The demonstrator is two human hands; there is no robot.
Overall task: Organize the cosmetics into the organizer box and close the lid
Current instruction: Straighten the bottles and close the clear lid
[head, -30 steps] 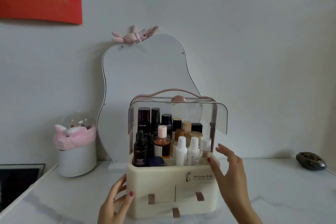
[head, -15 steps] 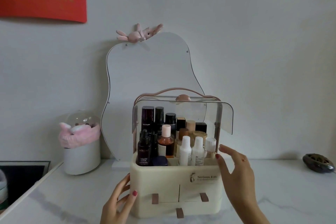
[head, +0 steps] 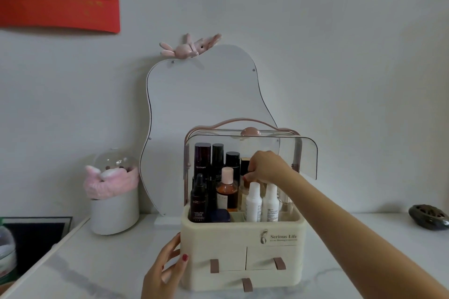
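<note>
The cream organizer box [head: 243, 245] stands on the white marble table, its clear lid [head: 307, 158] swung up under a pink handle [head: 233, 122]. Inside stand tall dark bottles [head: 202, 160], a black dropper bottle [head: 199, 201], an amber bottle with a pink cap [head: 227, 192], two white bottles [head: 254, 201] and a navy jar [head: 220, 216]. My left hand [head: 165, 272] lies flat against the box's lower left side. My right hand [head: 267, 167] reaches in over the white bottles, fingers curled down onto small items at the back that it hides.
A wavy mirror [head: 206, 104] with a pink bunny [head: 189, 47] on top leans on the wall behind the box. A white canister with a pink headband [head: 114, 206] stands at the left, a dark dish [head: 427, 219] at the right. The table's left edge [head: 48, 250] borders a black panel.
My right hand has risen from beside the box's right front corner and reached inside, under the raised lid. My left hand stays on the box's left side.
</note>
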